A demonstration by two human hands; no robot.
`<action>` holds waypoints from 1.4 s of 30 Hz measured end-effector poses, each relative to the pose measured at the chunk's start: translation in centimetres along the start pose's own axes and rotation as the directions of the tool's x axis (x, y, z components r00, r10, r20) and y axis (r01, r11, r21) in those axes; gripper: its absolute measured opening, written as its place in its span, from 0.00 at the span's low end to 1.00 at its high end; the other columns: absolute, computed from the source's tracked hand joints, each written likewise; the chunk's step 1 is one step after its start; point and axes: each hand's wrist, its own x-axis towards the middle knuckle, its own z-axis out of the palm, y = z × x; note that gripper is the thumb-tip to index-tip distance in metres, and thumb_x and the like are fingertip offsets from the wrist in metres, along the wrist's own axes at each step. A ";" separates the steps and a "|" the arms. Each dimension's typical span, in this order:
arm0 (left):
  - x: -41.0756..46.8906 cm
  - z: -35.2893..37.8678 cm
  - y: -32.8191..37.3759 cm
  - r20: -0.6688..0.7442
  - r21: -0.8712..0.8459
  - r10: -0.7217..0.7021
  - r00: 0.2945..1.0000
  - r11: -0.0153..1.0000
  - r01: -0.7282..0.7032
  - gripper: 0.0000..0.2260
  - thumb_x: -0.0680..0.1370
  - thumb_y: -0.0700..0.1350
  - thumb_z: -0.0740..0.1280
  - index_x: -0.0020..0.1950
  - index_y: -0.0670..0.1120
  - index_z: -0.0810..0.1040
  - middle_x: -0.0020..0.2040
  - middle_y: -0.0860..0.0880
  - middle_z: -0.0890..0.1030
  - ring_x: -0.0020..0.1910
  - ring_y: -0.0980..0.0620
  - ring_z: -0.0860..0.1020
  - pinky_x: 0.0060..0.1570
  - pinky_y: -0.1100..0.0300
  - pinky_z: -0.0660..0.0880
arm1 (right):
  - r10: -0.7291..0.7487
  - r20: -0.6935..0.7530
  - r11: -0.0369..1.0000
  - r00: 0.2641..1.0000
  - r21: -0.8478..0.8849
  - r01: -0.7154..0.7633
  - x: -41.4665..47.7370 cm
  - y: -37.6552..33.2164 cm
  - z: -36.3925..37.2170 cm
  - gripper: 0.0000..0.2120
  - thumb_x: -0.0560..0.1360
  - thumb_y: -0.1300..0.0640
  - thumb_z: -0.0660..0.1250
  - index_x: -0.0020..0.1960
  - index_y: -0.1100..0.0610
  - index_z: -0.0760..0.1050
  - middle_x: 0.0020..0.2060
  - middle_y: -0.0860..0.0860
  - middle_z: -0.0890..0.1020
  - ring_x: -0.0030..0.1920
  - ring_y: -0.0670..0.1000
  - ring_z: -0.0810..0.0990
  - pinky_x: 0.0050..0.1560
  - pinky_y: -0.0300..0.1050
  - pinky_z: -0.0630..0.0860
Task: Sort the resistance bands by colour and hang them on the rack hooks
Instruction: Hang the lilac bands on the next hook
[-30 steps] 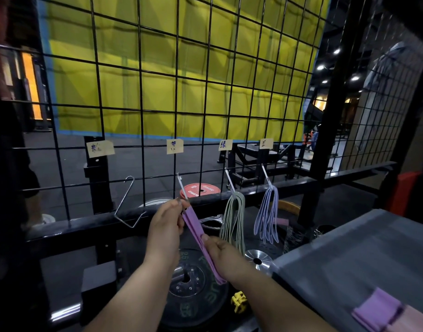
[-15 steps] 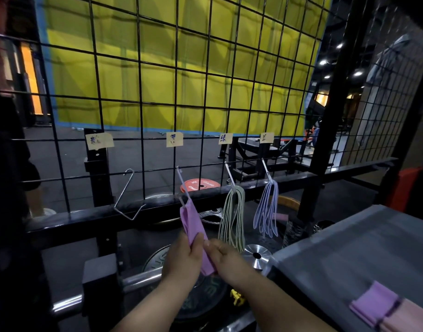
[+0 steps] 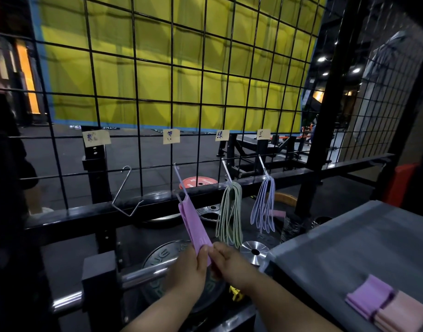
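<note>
A purple resistance band (image 3: 193, 226) hangs from the second hook (image 3: 179, 180) on the black wire rack (image 3: 200, 97). My left hand (image 3: 191, 269) and my right hand (image 3: 229, 262) both pinch its lower end, low in the middle of the view. Green bands (image 3: 229, 216) hang on the third hook and pale blue bands (image 3: 264, 207) on the fourth. The leftmost hook (image 3: 126, 192) carries nothing. Folded purple (image 3: 369, 298) and pink bands (image 3: 402, 315) lie on the grey table (image 3: 349, 248) at the lower right.
Paper labels (image 3: 96, 138) are stuck to the rack above each hook. Weight plates (image 3: 165, 257), a steel bar (image 3: 143, 276) and a small steel disc (image 3: 254, 251) lie under the rack. A black frame post (image 3: 325, 104) stands on the right.
My left hand left the hook and came down to the band's lower end beside my right hand. The purple band now hangs from the second hook.
</note>
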 end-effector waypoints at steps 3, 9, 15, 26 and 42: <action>-0.5 0.3 -0.1 0.004 -0.003 0.016 1.000 1.000 -0.016 0.15 0.80 0.59 0.52 0.54 0.53 0.72 0.46 0.52 0.78 0.47 0.48 0.78 0.48 0.54 0.75 | -0.003 0.001 1.000 1.000 0.003 0.003 0.0 0.2 0.1 0.12 0.83 0.51 0.55 0.45 0.55 0.70 0.30 0.49 0.74 0.28 0.43 0.72 0.33 0.36 0.71; -0.6 0.4 -0.5 -0.002 0.018 0.041 0.999 0.999 -0.041 0.13 0.81 0.58 0.51 0.49 0.55 0.73 0.42 0.55 0.77 0.45 0.50 0.78 0.45 0.56 0.75 | -0.001 -0.001 1.000 1.000 -0.002 0.001 0.0 0.5 0.3 0.10 0.83 0.53 0.55 0.46 0.53 0.72 0.31 0.49 0.74 0.30 0.44 0.73 0.34 0.36 0.72; -0.8 0.5 -1.2 -0.002 0.009 0.010 1.000 1.000 -0.010 0.13 0.81 0.60 0.50 0.48 0.58 0.72 0.42 0.56 0.78 0.46 0.50 0.79 0.47 0.54 0.75 | 0.001 -0.036 0.999 0.999 -0.055 -0.003 0.0 0.4 0.8 0.11 0.83 0.52 0.55 0.43 0.48 0.71 0.30 0.48 0.74 0.29 0.44 0.72 0.33 0.36 0.70; -1.8 0.9 -1.1 0.006 -0.005 -0.032 0.999 0.999 0.032 0.18 0.82 0.57 0.50 0.58 0.52 0.75 0.52 0.48 0.81 0.53 0.45 0.78 0.47 0.56 0.71 | -0.011 -0.096 0.993 0.995 -0.116 0.000 -0.5 0.7 1.1 0.14 0.82 0.51 0.57 0.38 0.48 0.70 0.27 0.47 0.75 0.28 0.45 0.73 0.35 0.40 0.71; -3.2 3.4 0.7 -0.011 -0.304 -0.168 0.986 0.940 0.157 0.19 0.82 0.58 0.50 0.55 0.49 0.75 0.46 0.50 0.76 0.46 0.48 0.73 0.46 0.56 0.65 | 0.052 -0.108 0.999 0.993 0.012 -0.051 -2.3 1.6 -0.8 0.16 0.82 0.55 0.60 0.36 0.52 0.69 0.28 0.46 0.72 0.26 0.40 0.70 0.31 0.33 0.69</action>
